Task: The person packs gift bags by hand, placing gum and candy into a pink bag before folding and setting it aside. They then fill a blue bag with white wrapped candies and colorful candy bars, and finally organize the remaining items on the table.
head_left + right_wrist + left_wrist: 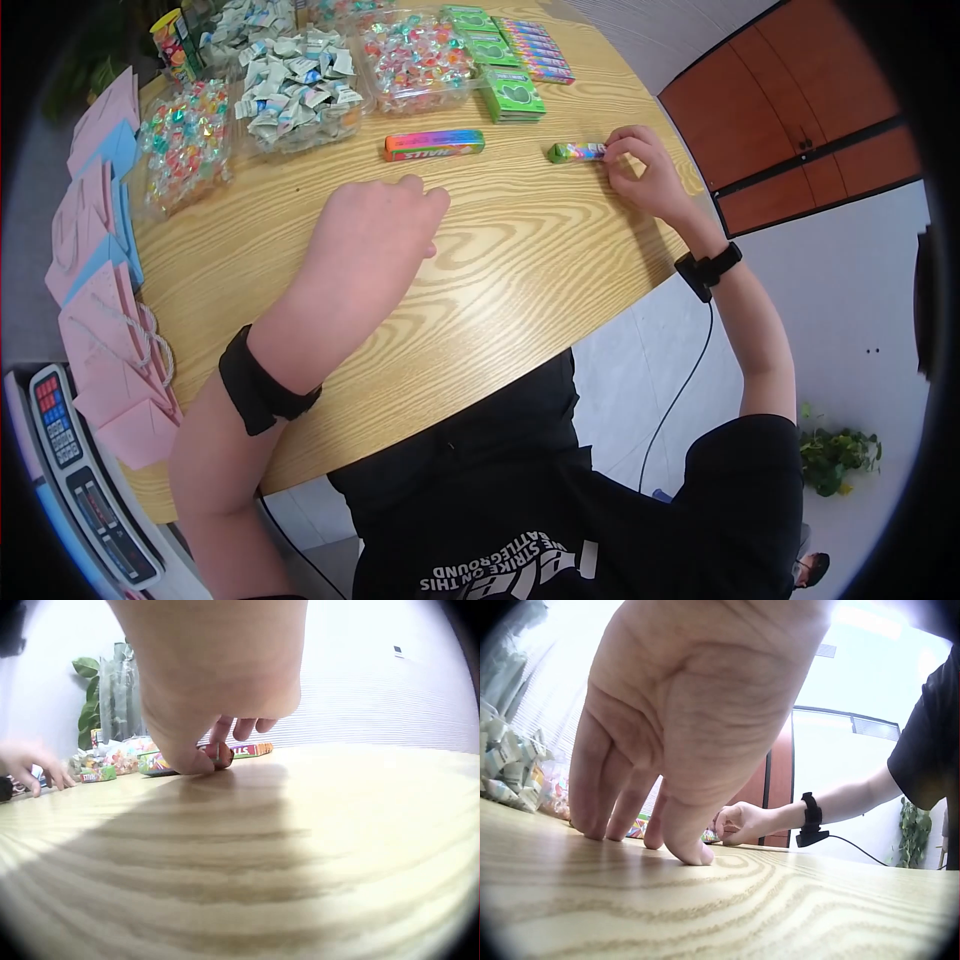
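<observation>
On the wooden table [480, 230], the right hand [645, 170] pinches the end of a small green-and-multicolour candy stick [575, 152] between thumb and fingers; its reddish end [223, 756] shows beside the thumb in the right wrist view. The left hand [375, 225] is palm down with fingers pointing down, fingertips at the tabletop, and nothing shows in it; the left wrist view has the hand [682, 712] with its fingers loosely bent. Just beyond it lies an orange, pink and blue candy box [434, 144], apart from the fingers.
Plastic tubs of wrapped candies [415, 60] and white packets [300, 90] stand at the back, with green boxes [513, 95] and a row of colourful sticks [538, 50] beside them. Pink and blue paper bags [105, 300] line the left edge, near a scale [95, 480].
</observation>
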`<state>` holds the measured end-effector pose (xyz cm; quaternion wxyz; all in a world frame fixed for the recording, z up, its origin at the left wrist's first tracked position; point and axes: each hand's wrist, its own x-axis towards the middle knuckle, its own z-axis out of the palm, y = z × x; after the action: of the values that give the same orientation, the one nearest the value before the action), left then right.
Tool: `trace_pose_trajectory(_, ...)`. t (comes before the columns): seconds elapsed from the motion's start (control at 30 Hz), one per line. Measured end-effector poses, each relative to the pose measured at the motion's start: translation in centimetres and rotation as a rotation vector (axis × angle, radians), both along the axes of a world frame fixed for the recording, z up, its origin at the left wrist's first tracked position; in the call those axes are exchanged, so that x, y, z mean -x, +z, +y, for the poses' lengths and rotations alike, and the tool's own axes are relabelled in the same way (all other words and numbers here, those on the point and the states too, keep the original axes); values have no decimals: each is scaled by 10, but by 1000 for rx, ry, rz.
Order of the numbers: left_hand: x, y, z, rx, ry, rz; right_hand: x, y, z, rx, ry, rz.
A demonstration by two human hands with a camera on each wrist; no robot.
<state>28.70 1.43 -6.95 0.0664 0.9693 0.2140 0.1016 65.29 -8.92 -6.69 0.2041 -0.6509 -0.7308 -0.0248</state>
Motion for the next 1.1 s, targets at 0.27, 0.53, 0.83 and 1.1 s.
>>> trace_pose_trajectory(0.27,-1,0,0,-33,-4,-14,-6,1,17,22,10,-110)
trace_pose_trajectory(0.53,-1,3,0,20,10,62,-21,-6,76,-5,-272,-235)
trace_pose_trajectory(0.83,0,2,-1,28,16,3,-20,-10,111,-45,-298,-202)
trace_pose_trajectory(1.1,-2,2,-1,19,31,27,-17,-12,110,-114,-299,-143)
